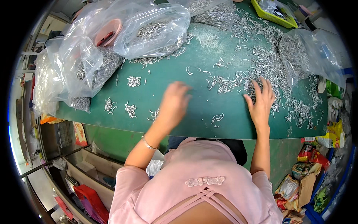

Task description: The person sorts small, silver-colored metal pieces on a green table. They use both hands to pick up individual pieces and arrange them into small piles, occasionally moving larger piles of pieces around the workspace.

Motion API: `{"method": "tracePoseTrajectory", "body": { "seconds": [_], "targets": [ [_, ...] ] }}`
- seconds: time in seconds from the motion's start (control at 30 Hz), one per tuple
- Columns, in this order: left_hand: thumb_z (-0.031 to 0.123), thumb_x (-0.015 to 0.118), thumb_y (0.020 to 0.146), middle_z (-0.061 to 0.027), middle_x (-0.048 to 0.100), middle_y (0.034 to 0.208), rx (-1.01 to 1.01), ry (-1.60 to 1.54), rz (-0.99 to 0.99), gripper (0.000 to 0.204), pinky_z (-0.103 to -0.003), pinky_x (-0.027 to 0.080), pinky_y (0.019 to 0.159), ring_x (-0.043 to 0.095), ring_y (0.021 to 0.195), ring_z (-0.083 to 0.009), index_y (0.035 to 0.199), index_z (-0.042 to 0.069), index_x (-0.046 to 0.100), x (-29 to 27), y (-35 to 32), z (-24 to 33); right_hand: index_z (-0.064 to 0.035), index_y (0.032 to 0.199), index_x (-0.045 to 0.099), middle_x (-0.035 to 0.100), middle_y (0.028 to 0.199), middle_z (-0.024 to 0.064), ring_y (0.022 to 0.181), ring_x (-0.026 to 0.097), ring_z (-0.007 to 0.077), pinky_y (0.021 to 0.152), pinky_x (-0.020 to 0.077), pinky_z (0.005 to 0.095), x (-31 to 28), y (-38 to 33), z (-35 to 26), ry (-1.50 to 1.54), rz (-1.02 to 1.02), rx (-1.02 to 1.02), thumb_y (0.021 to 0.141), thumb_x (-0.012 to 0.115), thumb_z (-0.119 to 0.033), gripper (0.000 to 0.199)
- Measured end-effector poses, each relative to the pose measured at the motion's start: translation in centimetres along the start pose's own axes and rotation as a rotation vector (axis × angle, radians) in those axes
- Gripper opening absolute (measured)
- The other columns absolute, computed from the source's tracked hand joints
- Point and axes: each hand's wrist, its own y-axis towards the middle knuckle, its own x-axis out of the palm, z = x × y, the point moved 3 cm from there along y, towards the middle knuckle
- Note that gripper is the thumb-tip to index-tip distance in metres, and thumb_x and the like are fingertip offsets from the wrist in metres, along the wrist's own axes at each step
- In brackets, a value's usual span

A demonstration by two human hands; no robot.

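Observation:
A wide, loose pile of small curved silver metal pieces [274, 61] covers the right part of the green table [167, 76]. At the pile's near-left edge is my right hand [262, 102], open, its fingers spread and the fingertips among the pieces. My left hand [174, 103] is over the middle of the table, its fingers smeared by motion, so what they hold cannot be made out. Close beside its wrist lies a small cluster of metal pieces [153, 114]. Farther left sit similar small heaps [130, 109]. A few more curved pieces [217, 119] lie between my hands near the front edge.
Clear plastic bags of metal pieces [93, 69] stand at the back left, with a pink bowl [109, 33] among them. Another filled bag [296, 56] rests at the right. A yellow-green tray [274, 14] is at the far right. Drawers [89, 170] stand below left.

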Motion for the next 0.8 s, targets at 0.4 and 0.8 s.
{"method": "tracePoseTrajectory", "body": {
  "seconds": [0.4,0.8],
  "targets": [
    [0.006,0.069,0.080,-0.0123,0.054,0.115,0.129,0.035,-0.138,0.042,-0.042,0.043,0.087,0.051,0.107,-0.0325,0.121,0.007,0.059,8.2,5.6,2.7,-0.0110,0.129,0.056,0.048,0.138,0.0150,0.130,0.042,0.0358,0.103,0.0343,0.0494,2.2,3.0,6.2,-0.133,0.038,0.090,0.087,0.067,-0.020,0.045],
    [0.005,0.070,0.080,-0.0137,0.054,0.116,-0.065,0.092,0.027,0.039,-0.042,0.043,0.089,0.051,0.105,-0.0317,0.118,0.004,0.059,7.2,3.5,2.3,-0.0046,0.086,0.064,0.055,0.102,0.0085,0.104,0.050,0.0282,0.090,0.0356,0.0438,3.1,2.7,-3.5,0.251,-0.108,-0.084,0.077,0.070,-0.007,0.011]
  ]
}}
